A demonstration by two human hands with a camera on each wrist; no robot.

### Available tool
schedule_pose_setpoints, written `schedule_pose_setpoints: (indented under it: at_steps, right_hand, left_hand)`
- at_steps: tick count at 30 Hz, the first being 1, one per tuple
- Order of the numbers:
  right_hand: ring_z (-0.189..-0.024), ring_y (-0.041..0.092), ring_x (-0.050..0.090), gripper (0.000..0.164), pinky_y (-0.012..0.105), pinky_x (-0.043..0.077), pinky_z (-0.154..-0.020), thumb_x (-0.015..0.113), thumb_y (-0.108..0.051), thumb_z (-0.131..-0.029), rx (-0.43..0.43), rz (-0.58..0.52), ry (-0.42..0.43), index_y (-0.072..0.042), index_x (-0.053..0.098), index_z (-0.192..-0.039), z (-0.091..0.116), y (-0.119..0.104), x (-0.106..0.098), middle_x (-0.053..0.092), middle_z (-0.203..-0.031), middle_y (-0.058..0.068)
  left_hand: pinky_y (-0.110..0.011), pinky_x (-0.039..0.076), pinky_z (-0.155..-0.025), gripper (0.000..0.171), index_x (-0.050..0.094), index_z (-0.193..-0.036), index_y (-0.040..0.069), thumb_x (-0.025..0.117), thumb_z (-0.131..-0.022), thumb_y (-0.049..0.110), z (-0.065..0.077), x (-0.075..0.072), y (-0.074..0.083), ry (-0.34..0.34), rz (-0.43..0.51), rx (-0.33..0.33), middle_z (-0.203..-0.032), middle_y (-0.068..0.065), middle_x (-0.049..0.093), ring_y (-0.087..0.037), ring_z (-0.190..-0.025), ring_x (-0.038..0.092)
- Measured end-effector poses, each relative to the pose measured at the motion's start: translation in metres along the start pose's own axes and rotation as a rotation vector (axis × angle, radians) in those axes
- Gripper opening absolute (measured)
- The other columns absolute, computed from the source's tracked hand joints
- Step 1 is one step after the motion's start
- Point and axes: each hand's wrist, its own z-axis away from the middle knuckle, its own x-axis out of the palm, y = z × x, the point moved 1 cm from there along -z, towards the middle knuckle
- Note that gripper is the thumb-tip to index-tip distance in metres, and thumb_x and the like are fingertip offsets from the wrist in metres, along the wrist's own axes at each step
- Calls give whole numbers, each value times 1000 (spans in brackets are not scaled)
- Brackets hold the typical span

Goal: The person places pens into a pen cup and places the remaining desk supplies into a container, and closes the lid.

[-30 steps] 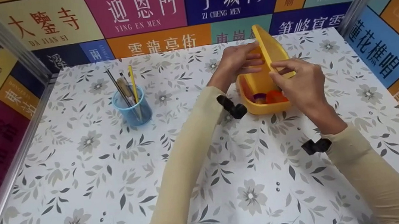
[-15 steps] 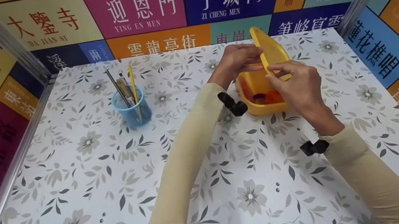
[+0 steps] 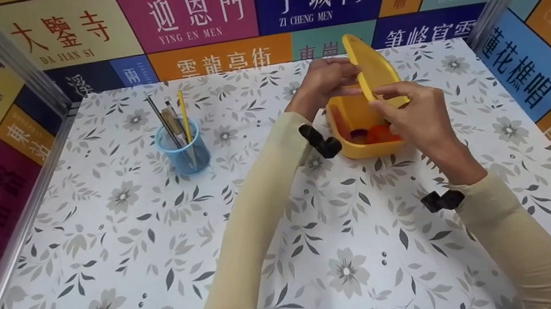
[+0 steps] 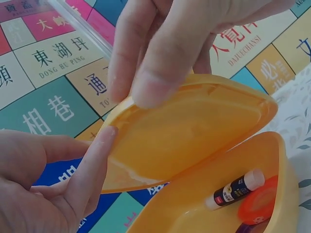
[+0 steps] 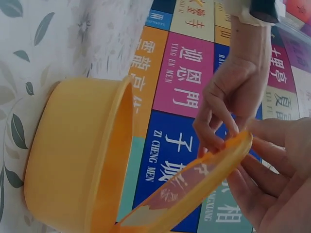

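A yellow plastic box [image 3: 371, 150] stands toward the back right of the table, its lid [image 3: 377, 67] raised and tilted above it. My left hand [image 3: 324, 84] pinches the lid's edge on the left side. From the right, my right hand [image 3: 416, 112] pinches the same edge between thumb and fingers, also seen in the right wrist view at the lid [image 5: 194, 184]. Inside the box, the left wrist view shows a glue stick [image 4: 235, 189] with a dark label and a round orange-red thing [image 4: 257, 206]. A purple thing [image 4: 252, 228] is partly cut off below them.
A light blue mesh pen cup [image 3: 183, 152] with brushes and pencils stands on the left of the table. Flower-patterned white cloth [image 3: 108, 235] covers the table. Colourful lettered panels [image 3: 202, 10] close off the back and both sides.
Both hands stay at the lid's edge. The left hand's fingers, apart from each other a second ago, have closed on the edge. The lid has tipped slightly to the left.
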Motion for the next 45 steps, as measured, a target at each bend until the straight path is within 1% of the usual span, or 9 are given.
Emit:
schedule_pose_setpoints:
  at_steps: [3, 6, 9, 13, 20, 23, 27, 34, 45]
  right_hand:
    - [-74, -10, 62, 37, 7, 52, -65, 71, -37, -92, 42, -50, 71, -9, 76, -115, -6, 4, -11, 75, -110, 15]
    - [-84, -6, 61, 34, 7, 51, -74, 67, -39, -95, 124, -91, 140, -11, 77, -111, -16, 15, -24, 76, -103, 1]
    - [-92, 0, 63, 34, 9, 53, -75, 64, -40, -97, 249, -185, 139, -14, 76, -114, -27, 34, -34, 72, -100, -12]
    - [-101, 4, 63, 39, 10, 55, -77, 60, -41, -99, 427, -295, 76, -15, 68, -126, -36, 68, -37, 68, -106, -15]
    - [-131, 17, 52, 60, 28, 49, -109, 50, -50, -101, 647, -315, -189, -15, 47, -149, -39, 115, -23, 48, -148, 1]
    - [-131, 18, 52, 61, 23, 52, -103, 51, -48, -101, 655, -318, -263, -11, 45, -149, -37, 124, -17, 45, -150, 3]
    - [-121, 15, 56, 62, 13, 54, -84, 53, -46, -100, 642, -277, -269, -8, 47, -148, -35, 129, -11, 50, -142, 1]
    - [-113, 12, 56, 64, 14, 53, -80, 59, -44, -98, 650, -210, -303, -8, 45, -150, -34, 131, -9, 54, -135, 1]
    - [-98, 2, 57, 59, 11, 53, -75, 63, -42, -96, 644, -217, -161, -13, 52, -147, -38, 121, -17, 59, -126, -5]
  left_hand:
    - [-27, 62, -70, 21, 72, -114, 13, 71, -93, 13, 1, -3, 1, -25, 10, 7, -91, -3, 78, -19, -77, 77]
    - [-28, 62, -70, 18, 72, -111, 11, 71, -93, 12, 1, -6, 0, -46, 18, 16, -91, -5, 78, -18, -79, 77]
    - [-29, 63, -71, 20, 71, -113, 12, 70, -93, 13, 1, -8, -1, -61, 21, 21, -91, -4, 78, -18, -80, 77]
    - [-29, 63, -72, 22, 70, -116, 11, 70, -94, 12, 1, -11, -5, -79, 29, 28, -93, -5, 78, -18, -82, 77]
    - [-30, 63, -72, 23, 70, -117, 10, 70, -93, 11, -1, -16, -12, -92, 36, 46, -95, -7, 78, -19, -83, 77]
    - [-30, 63, -73, 25, 70, -118, 10, 70, -93, 12, -3, -18, -15, -88, 38, 40, -94, -6, 78, -19, -84, 77]
    - [-30, 63, -73, 27, 70, -121, 12, 70, -94, 14, -5, -20, -17, -83, 20, 19, -94, -5, 78, -18, -84, 77]
    - [-30, 63, -72, 41, 61, -133, 11, 71, -93, 13, -8, -21, -24, -76, -21, -6, -100, -5, 76, -18, -85, 76]
    - [-31, 63, -72, 52, 53, -141, 7, 71, -92, 11, -5, -24, -29, -25, -115, 75, -108, -8, 71, -17, -87, 73]
